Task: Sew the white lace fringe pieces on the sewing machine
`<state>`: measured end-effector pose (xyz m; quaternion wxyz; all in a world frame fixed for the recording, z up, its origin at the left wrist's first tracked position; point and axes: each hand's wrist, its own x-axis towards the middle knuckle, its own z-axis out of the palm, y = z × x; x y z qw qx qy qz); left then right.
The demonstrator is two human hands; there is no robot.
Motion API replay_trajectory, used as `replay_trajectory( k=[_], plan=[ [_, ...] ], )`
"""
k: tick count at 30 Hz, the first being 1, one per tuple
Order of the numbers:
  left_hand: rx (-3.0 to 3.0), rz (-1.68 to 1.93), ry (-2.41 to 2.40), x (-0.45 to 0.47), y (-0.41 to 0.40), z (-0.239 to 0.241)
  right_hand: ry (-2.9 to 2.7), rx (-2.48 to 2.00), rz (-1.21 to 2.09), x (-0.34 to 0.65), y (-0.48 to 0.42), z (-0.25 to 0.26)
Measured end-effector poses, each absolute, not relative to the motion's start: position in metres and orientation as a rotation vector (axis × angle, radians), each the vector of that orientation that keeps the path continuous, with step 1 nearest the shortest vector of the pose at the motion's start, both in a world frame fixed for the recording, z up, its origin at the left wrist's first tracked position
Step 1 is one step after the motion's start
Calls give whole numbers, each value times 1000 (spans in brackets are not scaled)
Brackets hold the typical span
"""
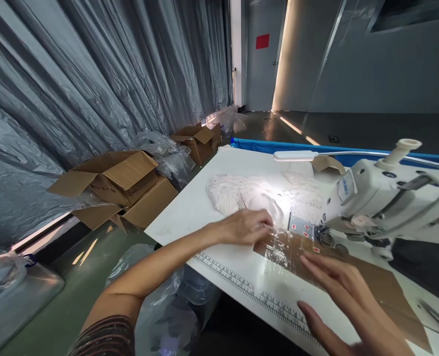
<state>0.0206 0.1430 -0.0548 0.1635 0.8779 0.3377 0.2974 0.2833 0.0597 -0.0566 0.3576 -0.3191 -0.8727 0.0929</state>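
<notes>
My left hand [243, 227] is curled closed above the table, its fingertips at the edge of a pile of thin white material [230, 190]. What it pinches, if anything, I cannot make out. My right hand [341, 291] is open, thumb apart, its fingertips by a brown cardboard sheet [382, 284]. Shiny clear tape or film [281, 247] covers the sheet's left end. The white sewing machine [386, 193] stands beyond my right hand, its needle area by a metal plate [301, 227] with red marks.
A printed ruler [241, 287] runs along the front edge of the white table [182, 217]. Tweezers or scissors [438, 319] lie at the right. A lamp arm [295, 155] hangs over the back. Open cartons [130, 178] and plastic bags [160, 306] stand on the floor.
</notes>
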Motion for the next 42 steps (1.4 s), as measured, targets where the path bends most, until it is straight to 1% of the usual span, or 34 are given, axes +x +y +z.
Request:
replay_trajectory(
  k=[2, 3, 5, 8, 9, 11, 13, 14, 17, 20, 22, 25, 28, 31, 34, 36, 39, 41, 42],
  plan=[
    [2368, 705, 679, 47, 123, -45, -2281, -839, 308, 289, 66, -60],
    [2296, 671, 591, 57, 115, -39, -2293, -873, 404, 293, 68, -61],
    [2170, 622, 516, 71, 105, -28, -2331, -949, 735, 303, 67, -62],
    [2037, 621, 636, 77, 108, -22, -2293, -987, 1294, 318, 66, -58],
    [2005, 631, 707, 78, 112, -24, -2236, -995, 1415, 324, 68, -58],
    [1962, 638, 852, 80, 124, -31, -2105, -1059, 1538, 334, 76, -59],
    [1978, 612, 998, 83, 135, -42, -1989, -1202, 1519, 342, 88, -62],
    [2017, 591, 1074, 84, 139, -47, -1956, -1292, 1455, 345, 96, -65],
    [2249, 531, 1293, 88, 150, -61, -1957, -1575, 1061, 348, 118, -71],
    [2522, 582, 1402, 86, 157, -74, -1952, -1829, 697, 345, 134, -74],
    [2684, 653, 1308, 83, 161, -79, -1936, -1930, 593, 342, 140, -74],
    [2811, 591, 915, 80, 161, -83, -1934, -1928, 546, 345, 143, -74],
    [2825, 500, 682, 81, 158, -82, -1930, -1895, 570, 353, 142, -73],
    [2806, 501, 706, 82, 154, -79, -1912, -1852, 694, 356, 137, -72],
    [2619, 567, 832, 82, 150, -73, -1738, -1701, 1076, 344, 132, -72],
    [2315, 605, 905, 82, 147, -68, -1539, -1593, 1320, 328, 129, -70],
    [1853, 538, 931, 83, 142, -63, -1430, -1429, 1557, 307, 129, -64],
    [1766, 475, 1062, 84, 140, -62, -1519, -1350, 1554, 303, 131, -62],
    [1777, 455, 1157, 84, 139, -62, -1603, -1372, 1459, 305, 133, -62]
  ],
)
